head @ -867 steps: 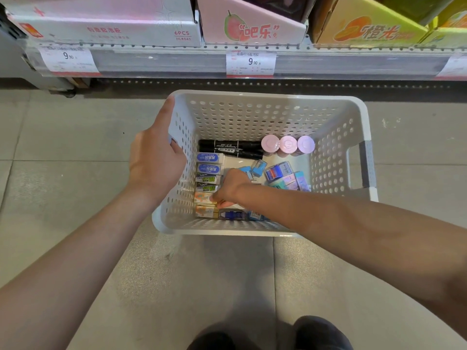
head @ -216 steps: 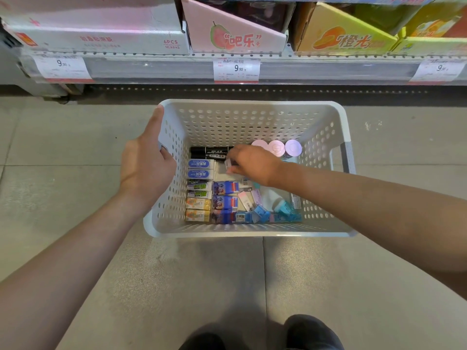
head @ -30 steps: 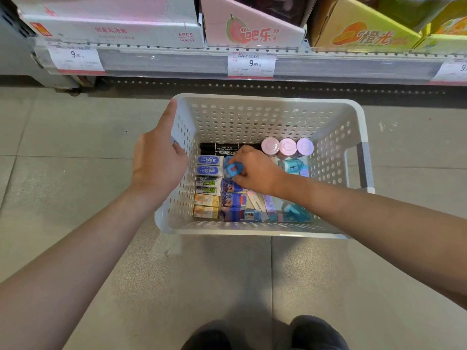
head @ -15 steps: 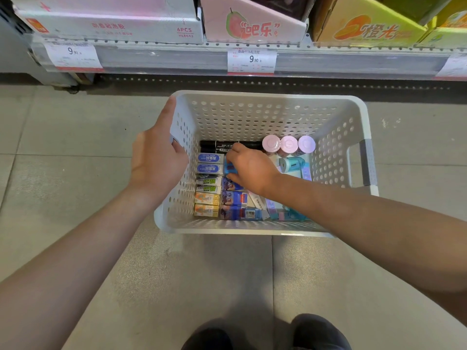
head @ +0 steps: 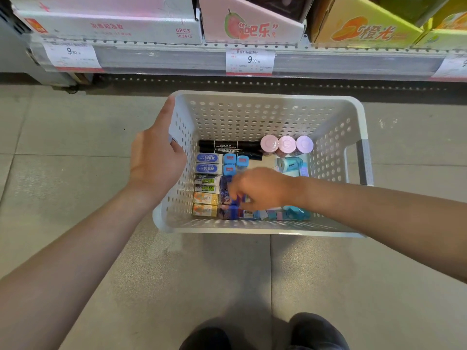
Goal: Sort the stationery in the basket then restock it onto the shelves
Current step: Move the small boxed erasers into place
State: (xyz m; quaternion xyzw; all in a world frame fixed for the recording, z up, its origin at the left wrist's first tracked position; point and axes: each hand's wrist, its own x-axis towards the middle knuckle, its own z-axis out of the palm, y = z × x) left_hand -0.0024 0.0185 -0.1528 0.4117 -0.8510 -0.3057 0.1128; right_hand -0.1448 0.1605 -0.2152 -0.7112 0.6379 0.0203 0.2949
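A white perforated basket point(head: 267, 97) stands on the tiled floor. My left hand point(head: 154, 160) grips its left rim. Inside, boxed erasers point(head: 208, 159) form a column along the left wall. Three small blue sharpeners point(head: 230, 159) stand beside them. Black markers point(head: 227, 145) lie across the back, next to three round pink and lilac lids point(head: 286, 145) and a teal sharpener point(head: 289, 164). My right hand point(head: 260, 188) is low near the front wall, fingers pinched on a small blue box point(head: 235, 202) among loose blue and pink items point(head: 290, 213). The hand hides part of them.
A shelf edge with price tags point(head: 249, 60) runs just behind the basket. Display cartons stand on it, a pink one point(head: 250, 26) and an orange-yellow one point(head: 364, 26). My shoes point(head: 313, 332) are at the bottom of the view.
My right hand let go of a blue sharpener beside the erasers at the back, then moved toward the front wall and closed on a small blue box. The left hand stayed on the rim.
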